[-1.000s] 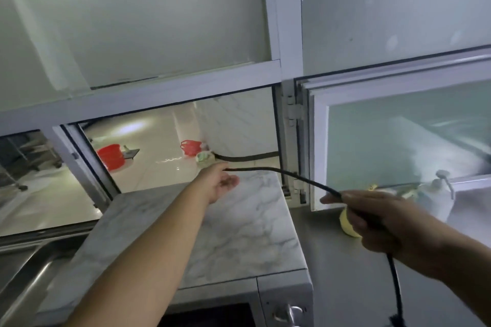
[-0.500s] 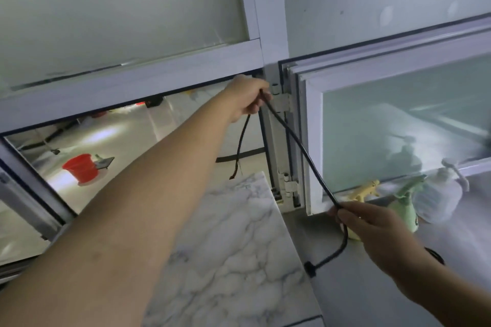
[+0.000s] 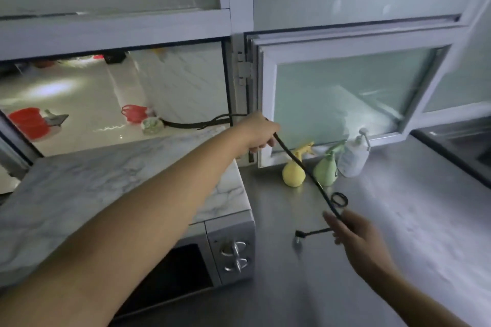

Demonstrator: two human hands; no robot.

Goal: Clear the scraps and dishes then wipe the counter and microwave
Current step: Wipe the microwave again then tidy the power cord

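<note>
A silver microwave [image 3: 228,252] with a marble-patterned top stands on the steel counter [image 3: 398,220] at the left. My left hand [image 3: 259,131] reaches over its back right corner and grips a black power cord [image 3: 300,164] near the window frame. The cord slopes down to the right, makes a small loop, and passes under my right hand [image 3: 353,233], whose fingers look loose and blurred. Its plug end [image 3: 300,235] lies on the counter.
A yellow spray bottle [image 3: 293,174], a green spray bottle [image 3: 325,171] and a white pump bottle [image 3: 354,158] stand against the open frosted window [image 3: 340,98]. Behind the microwave, through an opening, lie a tiled floor, red tubs [image 3: 26,121] and a red basket [image 3: 134,113].
My left hand has come down from the upper window frame to the microwave's back corner, still holding the cord. My right hand has loosened on the cord, and the plug now lies on the counter.
</note>
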